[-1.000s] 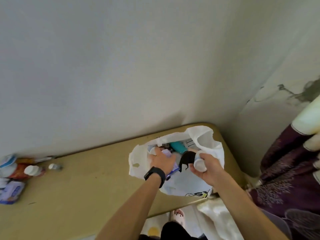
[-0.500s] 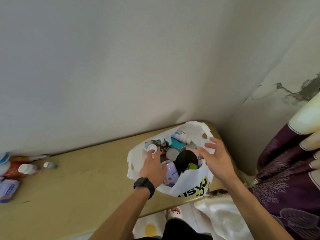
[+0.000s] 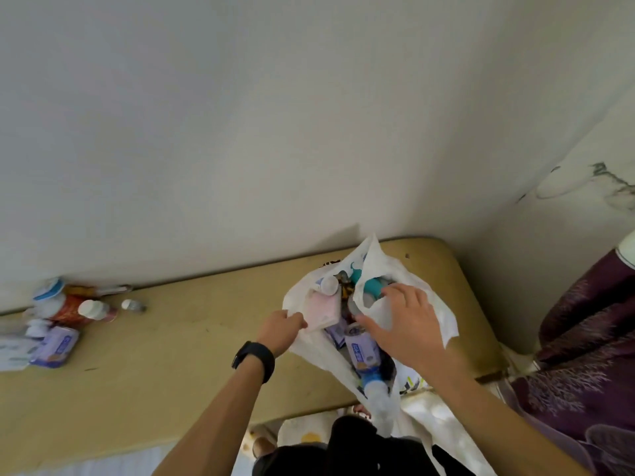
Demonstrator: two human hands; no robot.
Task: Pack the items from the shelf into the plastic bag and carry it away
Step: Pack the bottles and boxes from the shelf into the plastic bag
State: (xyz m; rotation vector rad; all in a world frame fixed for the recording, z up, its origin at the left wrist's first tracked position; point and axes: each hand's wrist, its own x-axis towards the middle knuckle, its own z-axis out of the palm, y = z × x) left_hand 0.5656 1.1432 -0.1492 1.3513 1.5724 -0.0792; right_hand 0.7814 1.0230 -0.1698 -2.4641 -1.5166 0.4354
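Plastic bag (image 3: 443,324), packed, on the shelf (image 3: 171,355).
Your left hand (image 3: 280,329) pinches its rim; your right hand (image 3: 402,328) spreads wide, hiding contents.

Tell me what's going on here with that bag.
A person is packing a white plastic bag on a yellowish shelf. The left hand pinches the bag's left edge, while the right hand reaches into its opening among bottles and packets. More items wait at the shelf's far left.
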